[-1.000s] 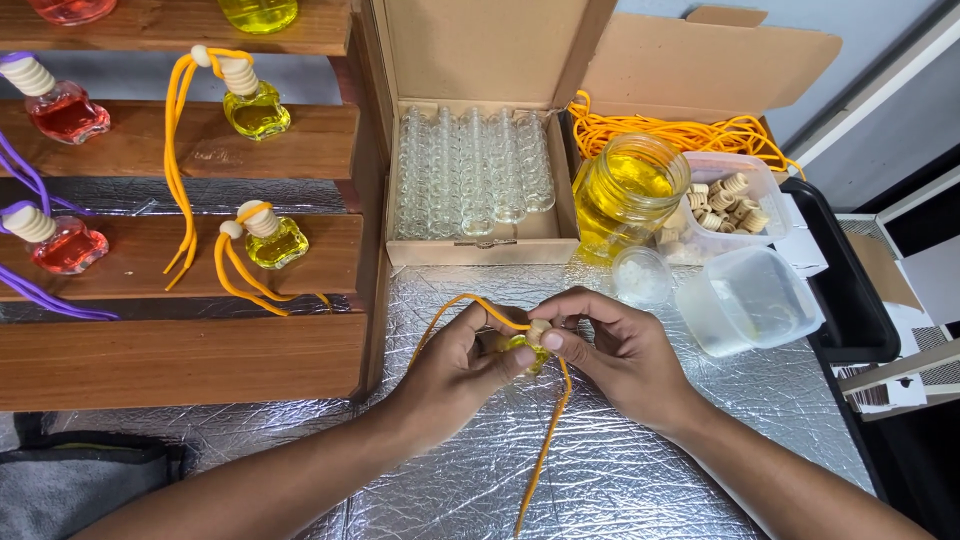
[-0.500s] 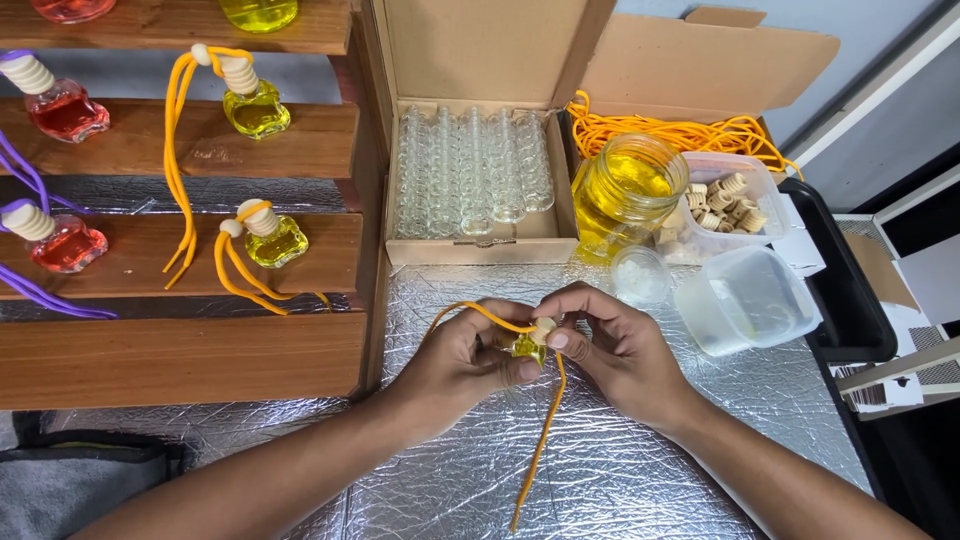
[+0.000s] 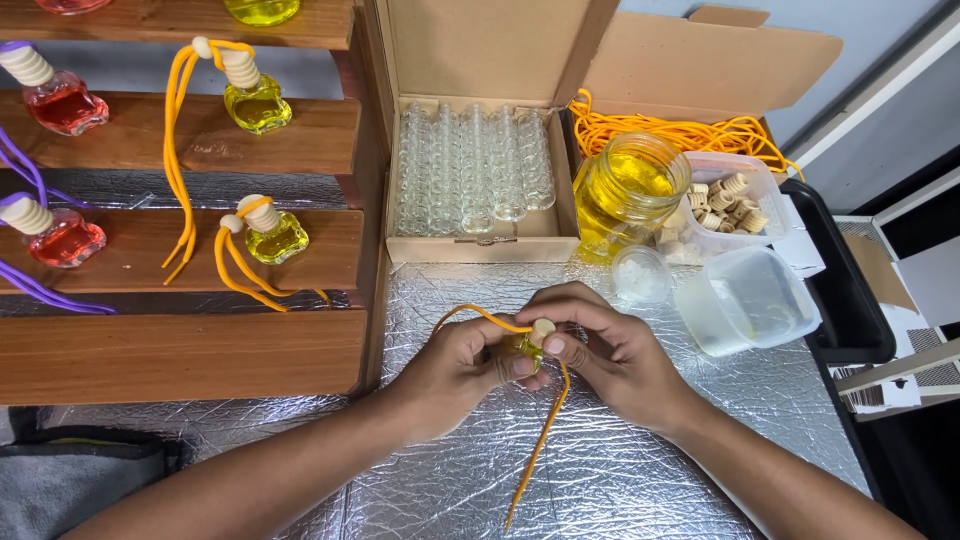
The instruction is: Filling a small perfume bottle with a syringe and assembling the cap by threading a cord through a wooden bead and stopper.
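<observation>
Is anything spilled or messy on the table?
Nothing looks spilled. The jar of yellow liquid stands upright, the empty bottles sit in neat rows in their box, and the orange cord just dangles from the small bottle between both hands.

Sitting behind: cardboard box (image 3: 478, 235) holding empty glass bottles (image 3: 470, 165); jar of yellow liquid (image 3: 627, 195); filled bottles lining wooden shelves (image 3: 190, 135).

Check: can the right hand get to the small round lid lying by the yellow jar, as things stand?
Probably yes, though not freely: the small round lid lies just beyond the right hand on bare foil, nothing between. But that hand and the left hand both pinch the small yellow bottle.
</observation>
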